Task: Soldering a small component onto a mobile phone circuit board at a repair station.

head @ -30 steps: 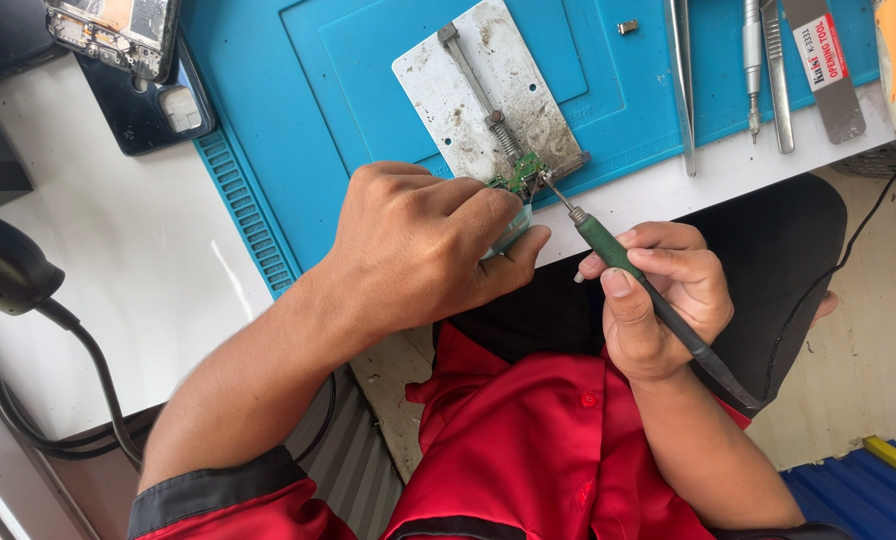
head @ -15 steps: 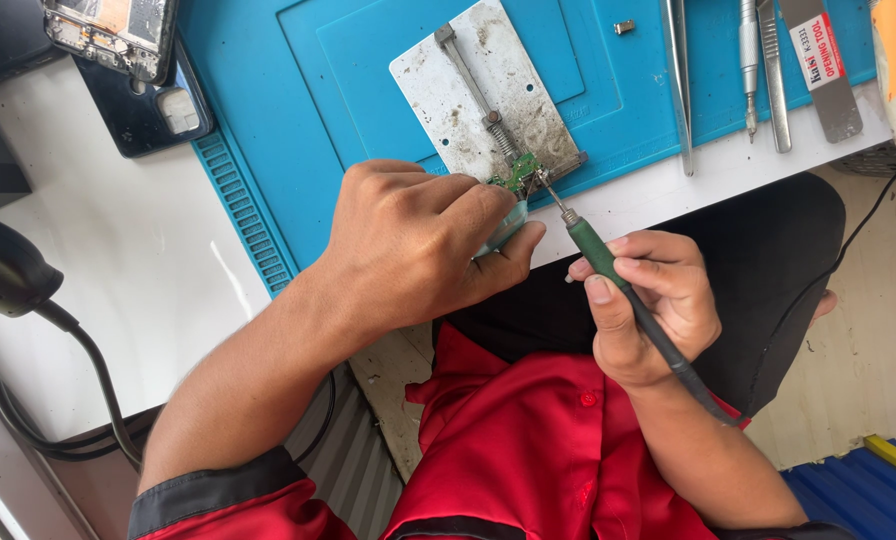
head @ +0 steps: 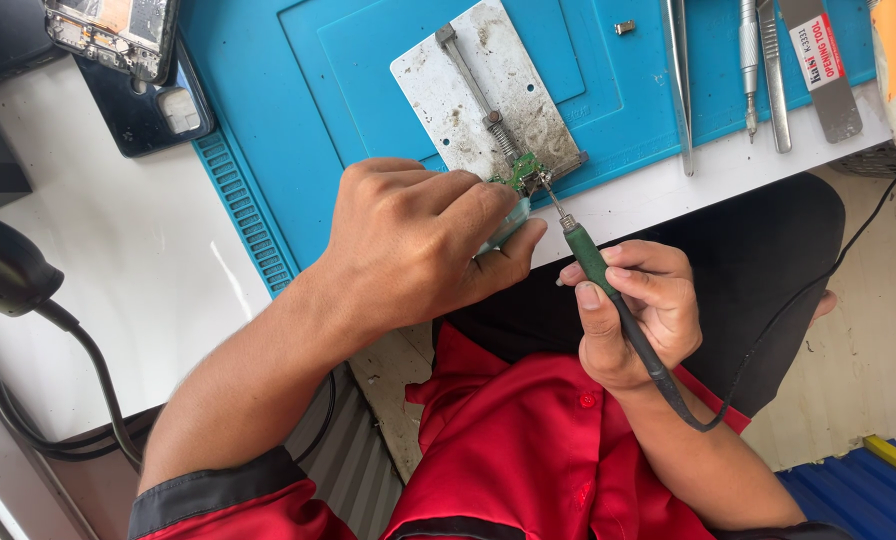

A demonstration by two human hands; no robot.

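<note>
At the near edge of the blue work mat, a small green circuit board sits at the lower corner of a scuffed metal holder plate, at the end of the plate's spring-loaded rod. The left hand lies curled over the mat edge just beside the board; its fingers are pressed together and bent, and with the thumb below they pinch a pale translucent object whose kind cannot be told. The fingertips reach up to the board, but contact with it is hidden. The right hand grips a green-handled soldering iron in a pen-style hold: thumb and index finger pinch the handle near its front, and the remaining fingers curl beneath it. The iron's metal tip points up and left and meets the board at its right edge. A black cord runs from the rear of the handle, past the wrist and away to the right. Both forearms extend from a red shirt with dark cuffs. Along the far right of the mat, well apart from the hands, lie tweezers, a slim metal tool, a flat metal opening tool and an orange-and-white handle. At the upper left, an opened phone rests on a dark phone back cover. A black cable crosses the white table at left.
</note>
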